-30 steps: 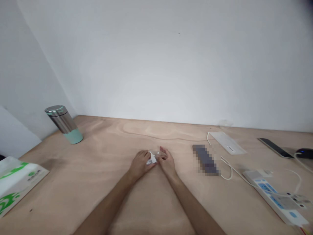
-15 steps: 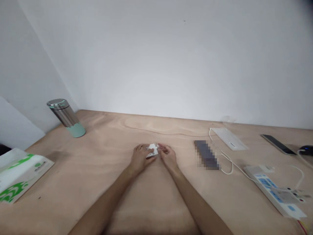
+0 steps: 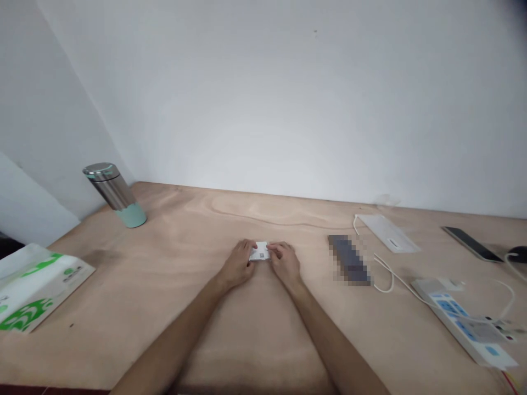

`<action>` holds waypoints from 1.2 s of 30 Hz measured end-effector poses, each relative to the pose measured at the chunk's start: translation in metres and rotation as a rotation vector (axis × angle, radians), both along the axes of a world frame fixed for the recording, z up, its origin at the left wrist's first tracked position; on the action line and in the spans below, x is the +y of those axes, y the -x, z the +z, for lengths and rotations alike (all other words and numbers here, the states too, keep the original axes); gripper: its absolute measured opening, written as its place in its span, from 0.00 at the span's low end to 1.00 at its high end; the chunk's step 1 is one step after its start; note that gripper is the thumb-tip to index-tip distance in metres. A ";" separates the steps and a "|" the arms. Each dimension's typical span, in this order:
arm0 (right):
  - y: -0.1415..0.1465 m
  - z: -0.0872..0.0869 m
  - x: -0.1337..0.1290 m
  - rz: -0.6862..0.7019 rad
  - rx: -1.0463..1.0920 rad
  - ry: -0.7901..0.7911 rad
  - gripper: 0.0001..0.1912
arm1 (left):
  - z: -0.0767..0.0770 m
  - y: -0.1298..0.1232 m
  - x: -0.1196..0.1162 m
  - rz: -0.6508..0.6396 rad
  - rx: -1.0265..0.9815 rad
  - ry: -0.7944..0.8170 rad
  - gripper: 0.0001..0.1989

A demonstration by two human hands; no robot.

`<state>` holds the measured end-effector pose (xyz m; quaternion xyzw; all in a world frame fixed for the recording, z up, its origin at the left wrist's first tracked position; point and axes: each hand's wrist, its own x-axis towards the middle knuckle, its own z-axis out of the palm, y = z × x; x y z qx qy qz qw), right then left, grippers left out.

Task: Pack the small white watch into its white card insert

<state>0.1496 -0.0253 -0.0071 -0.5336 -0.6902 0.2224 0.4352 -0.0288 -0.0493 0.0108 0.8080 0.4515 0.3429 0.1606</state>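
Observation:
A small white box (image 3: 260,252) with a dark square print lies between my two hands, low over the wooden table (image 3: 263,329). My left hand (image 3: 239,262) grips its left side, with the thumb on the near left edge. At the right side, the bent fingers of my right hand (image 3: 285,262) pinch the box's edge. Both hands partly cover its ends.
A steel and mint-green flask (image 3: 117,196) stands at the back left, and a white and green packet (image 3: 41,288) lies at the left edge. To the right are a blurred-out phone (image 3: 349,260), a clear pouch (image 3: 387,233), a dark phone (image 3: 471,243), white cables and a power strip (image 3: 461,323).
The box has been turned so that its dark print shows. My left fingers have shifted to its left edge, and my right fingers have closed in on its right side.

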 end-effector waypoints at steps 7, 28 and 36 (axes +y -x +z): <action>-0.017 -0.010 0.012 0.198 -0.146 -0.112 0.26 | -0.005 0.002 0.004 0.016 -0.135 0.041 0.19; -0.013 0.008 0.005 0.106 0.003 -0.075 0.10 | -0.007 0.003 0.014 0.131 -0.812 0.278 0.11; -0.015 0.005 0.006 0.001 0.257 0.185 0.16 | -0.006 0.002 0.011 0.240 -0.297 0.046 0.17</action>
